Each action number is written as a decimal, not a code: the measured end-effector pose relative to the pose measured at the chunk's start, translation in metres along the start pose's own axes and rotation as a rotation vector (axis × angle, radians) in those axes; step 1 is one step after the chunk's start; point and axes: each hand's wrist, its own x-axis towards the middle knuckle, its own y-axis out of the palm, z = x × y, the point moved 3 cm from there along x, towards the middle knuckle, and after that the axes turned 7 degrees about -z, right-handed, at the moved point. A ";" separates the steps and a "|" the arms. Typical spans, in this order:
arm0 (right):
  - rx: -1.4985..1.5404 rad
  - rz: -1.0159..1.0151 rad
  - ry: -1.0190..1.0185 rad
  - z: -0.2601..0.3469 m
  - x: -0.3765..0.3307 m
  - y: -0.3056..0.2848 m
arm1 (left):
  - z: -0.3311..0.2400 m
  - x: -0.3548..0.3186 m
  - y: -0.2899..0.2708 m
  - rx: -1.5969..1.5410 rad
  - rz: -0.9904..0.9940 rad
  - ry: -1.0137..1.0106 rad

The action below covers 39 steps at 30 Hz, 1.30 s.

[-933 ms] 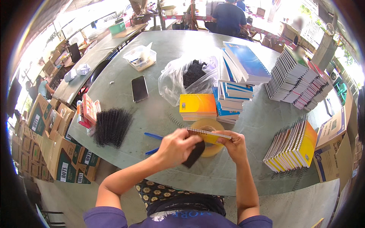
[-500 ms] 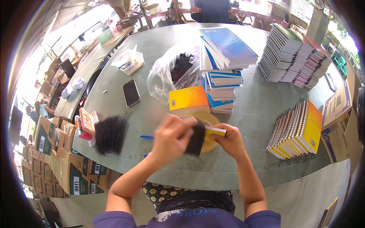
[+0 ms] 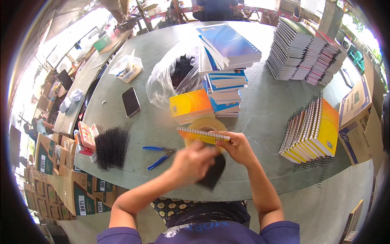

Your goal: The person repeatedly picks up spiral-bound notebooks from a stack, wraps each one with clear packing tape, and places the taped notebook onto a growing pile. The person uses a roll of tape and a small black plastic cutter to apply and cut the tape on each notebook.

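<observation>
A small yellow notebook (image 3: 207,137) with a wire spiral along its upper edge is pinched at its right end between the thumb and fingers of my right hand (image 3: 236,147). My left hand (image 3: 194,162) is just below the notebook's middle, its fingers smeared by motion, so what they hold is unclear. Below the notebook, beside my left hand, hangs a blurred dark flat piece (image 3: 213,175); I cannot tell whether it belongs to the notebook. Behind the notebook lies a yellowish tape roll (image 3: 219,124). Blue-handled pliers (image 3: 159,157) rest left of my left hand.
Black spiral coils (image 3: 111,148) and a phone (image 3: 131,101) lie at left. A plastic bag (image 3: 160,83), yellow notebooks (image 3: 191,105) and blue books (image 3: 229,44) are farther back. At right are bound yellow notebooks (image 3: 325,130), tall spiral-bound stacks (image 3: 292,57) and a cardboard box (image 3: 355,101).
The notebook has turned so its spiral edge shows lengthwise above my left hand. My left hand and the dark piece have come lower and nearer; the pliers are now more exposed.
</observation>
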 end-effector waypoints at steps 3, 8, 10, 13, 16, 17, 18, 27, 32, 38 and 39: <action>0.017 -0.031 -0.064 0.008 0.001 0.005 | -0.008 -0.026 0.022 -0.004 0.124 -0.077; 0.174 -0.089 -0.195 0.013 0.002 0.009 | -0.019 0.010 -0.015 0.343 -0.211 0.271; 0.158 -0.114 -0.205 0.022 0.000 0.007 | -0.014 0.038 -0.027 0.421 -0.231 0.242; 0.020 -0.166 -0.131 0.017 -0.006 0.003 | -0.001 0.046 -0.027 0.319 -0.103 0.118; -0.151 -0.227 -0.068 0.008 -0.015 -0.004 | -0.006 0.052 -0.025 0.202 -0.080 0.051; -0.204 -0.249 -0.056 0.007 -0.017 -0.006 | -0.009 0.054 -0.025 0.180 -0.102 0.044; -0.227 -0.267 -0.082 0.005 -0.019 -0.007 | -0.005 0.054 -0.022 0.155 -0.030 0.052; -0.367 -0.304 -0.118 0.010 -0.022 -0.007 | 0.001 0.061 -0.006 0.038 0.148 0.066; -0.398 -0.285 -0.164 0.010 -0.023 -0.010 | -0.012 0.062 0.003 -0.045 0.091 0.158; -0.342 -0.306 -0.168 0.005 -0.024 -0.006 | -0.007 0.058 0.014 -0.197 0.103 0.163; -0.404 -0.309 -0.151 0.010 -0.025 -0.005 | -0.008 0.058 0.014 -0.172 0.088 0.157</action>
